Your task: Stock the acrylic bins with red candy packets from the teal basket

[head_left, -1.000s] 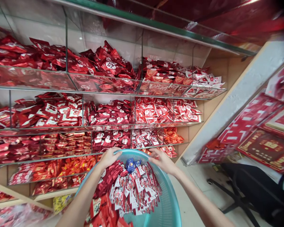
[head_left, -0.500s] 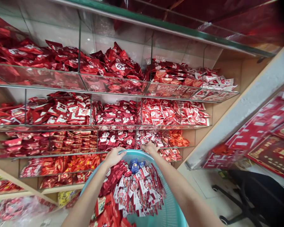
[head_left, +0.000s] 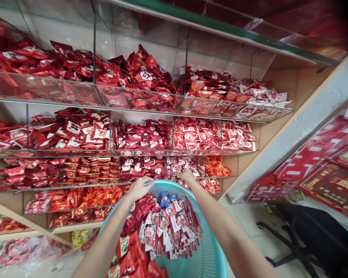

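Note:
My left hand (head_left: 139,188) is closed on the far rim of a turquoise plastic basket (head_left: 217,251). Beyond that rim, my right hand (head_left: 187,175) reaches among small red-and-white candy packets (head_left: 178,165) in a glass-fronted compartment; its fingers are mostly hidden, so their grip is unclear. Inside the basket lie a thick pile of red-and-white printed packets (head_left: 171,231), dark red packets (head_left: 137,214), larger red packets (head_left: 129,256) and a few blue wrapped pieces (head_left: 164,199).
Glass-divided shelves (head_left: 139,110) rise ahead in tiers, filled with red candy packets. Orange packets (head_left: 217,165) lie right of my right hand. A black wheeled chair (head_left: 313,231) stands at right, near red boxes (head_left: 333,189). Plastic-wrapped bags (head_left: 26,251) lie low at left.
My right hand has moved a little further into the packet compartment, and its fingers are less visible. My left hand keeps hold of the basket rim. The view has shifted slightly.

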{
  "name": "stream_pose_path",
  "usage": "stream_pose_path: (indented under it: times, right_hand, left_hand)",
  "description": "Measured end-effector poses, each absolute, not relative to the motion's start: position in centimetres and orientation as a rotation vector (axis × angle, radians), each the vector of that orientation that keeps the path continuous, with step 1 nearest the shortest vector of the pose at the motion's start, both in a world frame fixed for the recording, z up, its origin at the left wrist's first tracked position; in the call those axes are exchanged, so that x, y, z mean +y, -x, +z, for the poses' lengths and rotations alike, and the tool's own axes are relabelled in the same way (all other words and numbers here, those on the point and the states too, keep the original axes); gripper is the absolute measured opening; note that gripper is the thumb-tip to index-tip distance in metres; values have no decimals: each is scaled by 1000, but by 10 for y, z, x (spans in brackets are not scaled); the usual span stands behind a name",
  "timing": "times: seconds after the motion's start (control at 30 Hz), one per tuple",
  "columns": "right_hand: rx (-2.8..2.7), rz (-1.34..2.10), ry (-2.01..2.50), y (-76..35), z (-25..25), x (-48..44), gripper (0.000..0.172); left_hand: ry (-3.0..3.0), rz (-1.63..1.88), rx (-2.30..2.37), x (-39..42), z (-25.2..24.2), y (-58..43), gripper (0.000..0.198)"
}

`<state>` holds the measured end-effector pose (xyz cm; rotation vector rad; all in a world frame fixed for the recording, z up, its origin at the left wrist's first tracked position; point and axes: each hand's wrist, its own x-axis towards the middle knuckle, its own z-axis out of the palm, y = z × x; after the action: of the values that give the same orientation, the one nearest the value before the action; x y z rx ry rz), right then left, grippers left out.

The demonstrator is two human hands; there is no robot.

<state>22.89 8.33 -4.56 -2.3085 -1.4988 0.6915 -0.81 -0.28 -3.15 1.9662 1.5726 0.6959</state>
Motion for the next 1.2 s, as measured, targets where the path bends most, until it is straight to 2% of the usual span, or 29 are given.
stream_pose_path:
  times: [0.17, 0.4, 0.63, 0.9, 1.03, 1.2]
  right_hand:
    - [-1397, 728, 2193, -228, -51, 83, 26]
    - [-1261, 784, 1807, -238, -46, 63, 33]
    - [-1154, 920, 1335, -267, -17, 22, 36]
    - [-620, 1469, 834, -259, -14, -38, 19]
    - [-536, 1612, 750, -251, -18, -49, 18]
    - [-519, 1607, 828, -248, -20, -57, 19]
  left_hand:
    - [-1968, 675, 1597, -5, -26, 7, 35]
    - [-1976, 676, 1591, -2, -31, 9, 35]
    - [-1986, 677, 1593, -1, -32, 9, 36]
    - [-2005, 681, 1588, -1, -32, 9, 37]
    - [-1992, 660, 1584, -1, -29, 9, 38]
    - [-2006, 656, 1573, -1, -28, 9, 37]
